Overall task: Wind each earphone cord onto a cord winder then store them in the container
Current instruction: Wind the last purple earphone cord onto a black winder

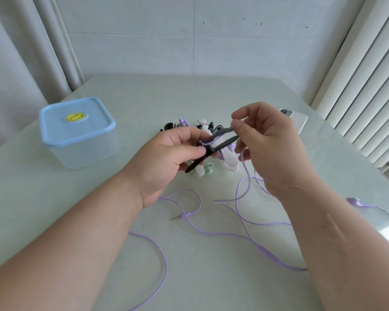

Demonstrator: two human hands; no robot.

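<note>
Pinching grey cord winder [220, 140] between raised hands, left [166, 158], right [265, 142], purple cord [211, 232] trailing.

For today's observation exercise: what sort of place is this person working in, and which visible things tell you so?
Probably a room in a home, though not certain: a pale table stands against a white tiled wall, a white radiator is on the right, and a curtain hangs on the left.

Domestic room, likely a home, pale glossy tabletop [189, 97] against white tiled wall [189, 34], light curtain [32, 52] at left, white ribbed radiator [368, 86] at right, lidded plastic food container [79, 133], white phone [299, 120]
</note>
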